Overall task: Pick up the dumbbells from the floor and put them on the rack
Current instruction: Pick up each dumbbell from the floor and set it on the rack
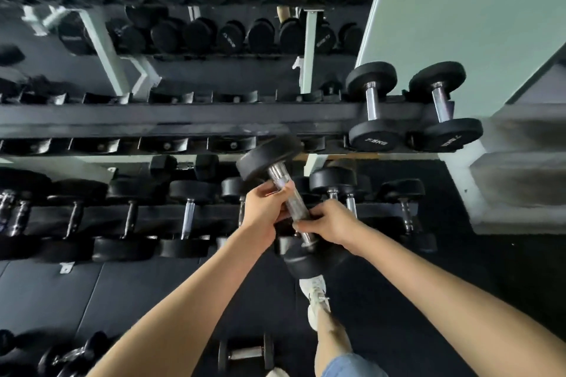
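The left hand (263, 212) and right hand (329, 222) both curl round the dumbbell (277, 176) handle. Its heads point to 11 and 5 o'clock

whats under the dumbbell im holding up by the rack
Beneath the held dumbbell, gripped by left hand and right hand, show a white shoe, black floor and lower-shelf dumbbells. The dumbbell and hands cover part of that shelf, so what sits right there is hidden.

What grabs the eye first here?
Centre frame, the left hand and right hand grip the chrome handle of a black dumbbell, held tilted in front of the rack. Two racked dumbbells sit at the right end of its upper shelf; a small dumbbell lies on the floor near the bottom edge.
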Demonstrator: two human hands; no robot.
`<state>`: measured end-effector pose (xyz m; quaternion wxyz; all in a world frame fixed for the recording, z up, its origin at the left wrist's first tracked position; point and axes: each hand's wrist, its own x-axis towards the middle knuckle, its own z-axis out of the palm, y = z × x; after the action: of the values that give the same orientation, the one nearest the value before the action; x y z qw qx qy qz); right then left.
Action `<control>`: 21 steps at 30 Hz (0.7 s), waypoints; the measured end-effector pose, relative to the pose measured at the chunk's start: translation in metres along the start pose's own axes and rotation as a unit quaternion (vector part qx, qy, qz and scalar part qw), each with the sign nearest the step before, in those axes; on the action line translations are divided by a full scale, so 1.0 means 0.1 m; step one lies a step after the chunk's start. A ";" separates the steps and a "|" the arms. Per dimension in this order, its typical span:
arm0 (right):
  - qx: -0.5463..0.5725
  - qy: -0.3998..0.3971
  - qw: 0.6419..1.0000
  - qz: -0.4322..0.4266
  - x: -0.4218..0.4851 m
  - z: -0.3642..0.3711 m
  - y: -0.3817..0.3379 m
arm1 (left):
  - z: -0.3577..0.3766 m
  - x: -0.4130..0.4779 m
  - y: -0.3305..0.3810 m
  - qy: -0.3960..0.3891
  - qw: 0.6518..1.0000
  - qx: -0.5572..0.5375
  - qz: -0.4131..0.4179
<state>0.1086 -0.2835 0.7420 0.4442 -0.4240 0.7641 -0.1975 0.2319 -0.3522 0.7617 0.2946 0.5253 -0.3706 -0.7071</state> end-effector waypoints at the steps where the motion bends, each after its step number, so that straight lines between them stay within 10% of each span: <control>1: 0.000 0.008 1.000 0.002 0.11 -0.09 -0.01 | 0.08 0.12 0.06 -0.008 1.000 0.006 0.002; 21: 0.016 0.027 0.998 0.051 2.78 -1.13 -0.27 | 1.17 2.97 0.97 0.064 0.986 0.129 -0.082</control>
<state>-0.0425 -0.5363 0.6781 0.4399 -0.3719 0.7930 -0.1983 0.0401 -0.6204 0.7074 0.1889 0.6319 -0.3948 -0.6397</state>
